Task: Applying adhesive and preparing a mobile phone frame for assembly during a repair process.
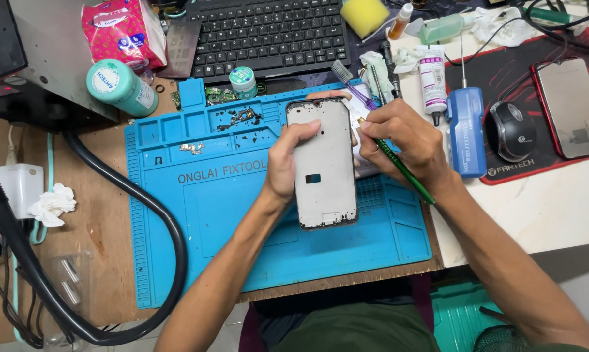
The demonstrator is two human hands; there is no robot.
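Over the blue mat, left hand grasps the phone frame; right hand pinches a green tool.

Lying across the wooden bench: blue silicone work mat, small screws and parts sitting in its top compartments. Resting behind the mat: black keyboard, yellow sponge, teal canister tipped on its side, pink tissue pack. Sitting to the right: blue box-shaped tool, black mouse, red-edged phone. Curving along the left: thick black hose.
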